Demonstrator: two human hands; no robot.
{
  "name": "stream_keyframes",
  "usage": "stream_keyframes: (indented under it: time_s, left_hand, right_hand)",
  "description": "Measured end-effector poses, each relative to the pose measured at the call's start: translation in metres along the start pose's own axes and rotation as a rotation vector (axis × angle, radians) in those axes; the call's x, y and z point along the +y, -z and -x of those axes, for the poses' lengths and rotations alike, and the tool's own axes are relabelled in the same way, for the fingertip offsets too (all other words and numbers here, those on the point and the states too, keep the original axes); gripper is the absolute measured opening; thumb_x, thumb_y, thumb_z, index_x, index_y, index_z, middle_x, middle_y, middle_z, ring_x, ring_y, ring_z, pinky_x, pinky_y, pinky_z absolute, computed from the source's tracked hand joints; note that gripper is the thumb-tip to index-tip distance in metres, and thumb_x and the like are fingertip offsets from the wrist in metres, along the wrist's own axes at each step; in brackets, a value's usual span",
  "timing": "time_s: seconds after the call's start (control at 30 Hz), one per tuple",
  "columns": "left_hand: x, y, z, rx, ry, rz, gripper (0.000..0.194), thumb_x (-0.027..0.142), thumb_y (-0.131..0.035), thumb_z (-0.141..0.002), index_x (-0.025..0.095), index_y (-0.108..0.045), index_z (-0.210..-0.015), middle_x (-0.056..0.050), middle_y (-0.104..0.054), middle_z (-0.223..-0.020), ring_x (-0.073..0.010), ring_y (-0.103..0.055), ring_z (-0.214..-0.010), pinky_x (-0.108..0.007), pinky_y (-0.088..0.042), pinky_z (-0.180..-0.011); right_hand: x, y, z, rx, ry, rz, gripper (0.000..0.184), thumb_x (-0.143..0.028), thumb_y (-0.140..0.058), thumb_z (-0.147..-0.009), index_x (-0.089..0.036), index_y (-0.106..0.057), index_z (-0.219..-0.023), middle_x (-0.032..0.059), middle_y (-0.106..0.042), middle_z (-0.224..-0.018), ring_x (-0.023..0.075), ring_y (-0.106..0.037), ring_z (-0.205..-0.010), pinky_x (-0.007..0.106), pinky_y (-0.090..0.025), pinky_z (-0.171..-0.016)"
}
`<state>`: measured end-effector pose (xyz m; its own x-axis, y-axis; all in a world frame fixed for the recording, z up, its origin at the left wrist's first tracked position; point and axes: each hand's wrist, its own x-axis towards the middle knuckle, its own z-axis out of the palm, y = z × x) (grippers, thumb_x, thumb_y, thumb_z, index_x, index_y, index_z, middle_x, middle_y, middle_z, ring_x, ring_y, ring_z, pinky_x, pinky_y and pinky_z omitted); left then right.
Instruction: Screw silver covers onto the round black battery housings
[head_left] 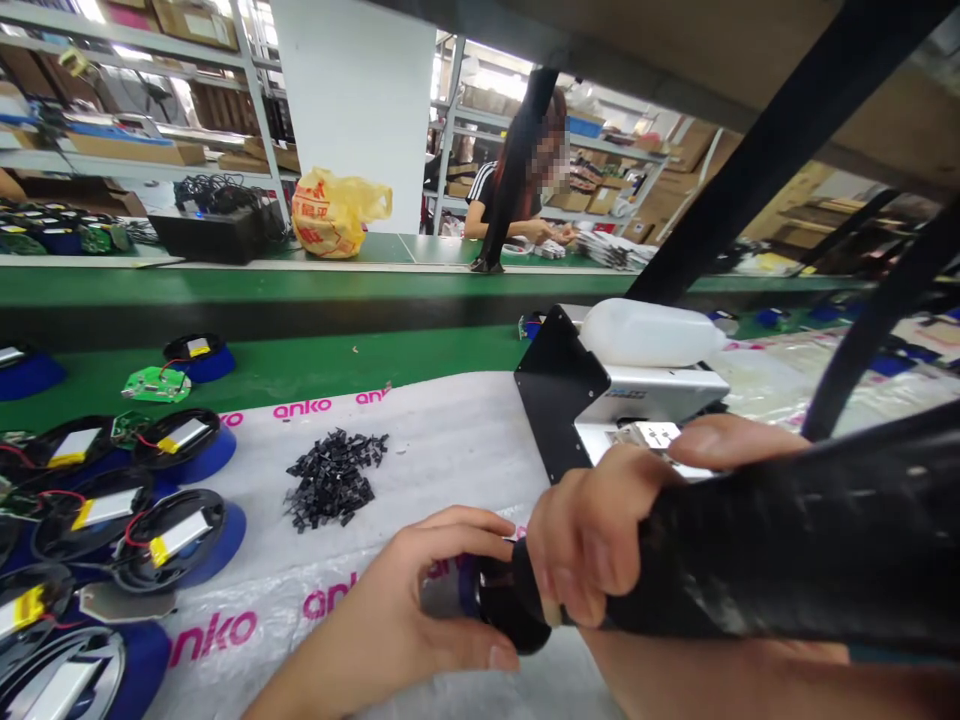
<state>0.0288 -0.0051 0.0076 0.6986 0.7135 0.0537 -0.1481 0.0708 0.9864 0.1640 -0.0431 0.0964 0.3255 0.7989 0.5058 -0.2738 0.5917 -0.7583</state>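
Note:
My left hand (420, 590) curves its thumb and fingers around a small, dark round housing (510, 605), with a bit of blue at its side. My right hand (600, 530) is wrapped around a thick black cylindrical tool (780, 540), thumb along its top. The tool's narrow end meets the round housing; the exact contact is hidden. Left of my hands lies a pile of small black pieces (334, 480) on a white foam sheet (442, 430) printed "anko". Farther left stand several blue-and-black round housings (184, 540) with battery packs and wires.
A black-and-silver machine (559, 390) with a white plastic bottle (652, 332) on it stands behind my right hand. Dark slanted bars (757, 150) cross the right side. Across the green bench (292, 355) are a yellow bag (334, 215) and a co-worker (517, 190) handling white items.

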Motion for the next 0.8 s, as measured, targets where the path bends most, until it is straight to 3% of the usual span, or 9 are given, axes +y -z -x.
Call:
stream_keyframes:
  time_s: [0.03, 0.23, 0.4, 0.53, 0.67, 0.73, 0.8]
  left_hand:
    - [0.000, 0.001, 0.000, -0.018, -0.014, 0.009, 0.045, 0.024, -0.092, -0.065, 0.024, -0.079, -0.107, -0.008, -0.069, -0.126, -0.0304, -0.062, -0.117, -0.042, -0.046, -0.105]
    - [-0.001, 0.001, -0.003, 0.042, 0.067, 0.155, 0.012, 0.035, -0.084, -0.077, 0.026, -0.085, -0.084, -0.007, -0.071, -0.116, -0.0278, -0.066, -0.108, -0.036, -0.053, -0.091]
    - [0.000, 0.001, -0.003, 0.046, 0.088, 0.166, 0.016, 0.041, -0.085, -0.074, 0.029, -0.085, -0.085, -0.006, -0.073, -0.112, -0.0256, -0.068, -0.100, -0.034, -0.054, -0.086]
    - [-0.001, 0.002, -0.002, 0.056, 0.063, 0.187, 0.019, 0.046, -0.085, -0.073, 0.031, -0.085, -0.085, -0.005, -0.075, -0.106, -0.0242, -0.069, -0.095, -0.033, -0.054, -0.087]
    - [-0.004, 0.002, -0.003, 0.064, 0.031, 0.168, 0.025, 0.051, -0.082, -0.074, 0.030, -0.085, -0.087, -0.007, -0.075, -0.104, -0.0249, -0.069, -0.096, -0.034, -0.053, -0.087]
    - [-0.004, 0.001, -0.003, 0.070, 0.030, 0.146, 0.025, 0.050, -0.082, -0.075, 0.028, -0.085, -0.087, -0.008, -0.074, -0.105, -0.0262, -0.069, -0.099, -0.036, -0.053, -0.090]
    - [-0.003, -0.001, -0.002, 0.078, 0.020, 0.105, 0.034, 0.046, -0.088, -0.069, 0.027, -0.084, -0.096, -0.007, -0.072, -0.114, -0.0288, -0.066, -0.109, -0.039, -0.050, -0.098]
  right_hand:
    - [-0.001, 0.000, 0.000, 0.001, -0.001, -0.006, 0.036, -0.061, -0.067, -0.082, -0.030, -0.067, -0.099, -0.0013, -0.063, -0.057, 0.0167, -0.053, -0.037, 0.030, -0.046, -0.032]
    - [0.002, 0.002, 0.003, 0.012, 0.008, -0.020, 0.040, -0.063, -0.068, -0.081, -0.029, -0.065, -0.101, -0.0015, -0.063, -0.058, 0.0161, -0.052, -0.038, 0.030, -0.045, -0.034]
    - [-0.002, 0.000, 0.006, 0.021, 0.017, 0.010, 0.039, -0.061, -0.073, -0.078, -0.030, -0.065, -0.100, -0.0025, -0.063, -0.058, 0.0154, -0.053, -0.038, 0.030, -0.047, -0.033]
    - [-0.001, 0.015, 0.007, -0.008, 0.066, 0.042, 0.041, -0.057, -0.078, -0.075, -0.034, -0.065, -0.106, -0.0031, -0.065, -0.064, 0.0182, -0.060, -0.043, 0.032, -0.051, -0.036]
    - [0.011, 0.036, 0.003, -0.248, 0.235, 0.027, 0.042, -0.048, -0.076, -0.082, -0.032, -0.062, -0.119, -0.0030, -0.069, -0.068, 0.0164, -0.061, -0.039, 0.031, -0.052, -0.033]
    - [0.015, 0.037, 0.004, -0.226, 0.252, 0.033, 0.034, -0.042, -0.072, -0.088, -0.030, -0.061, -0.119, -0.0030, -0.069, -0.066, 0.0152, -0.058, -0.036, 0.031, -0.052, -0.034]
    - [0.014, 0.032, 0.005, -0.096, 0.210, 0.045, 0.024, -0.042, -0.067, -0.092, -0.032, -0.063, -0.113, -0.0038, -0.066, -0.063, 0.0148, -0.056, -0.035, 0.030, -0.050, -0.035]
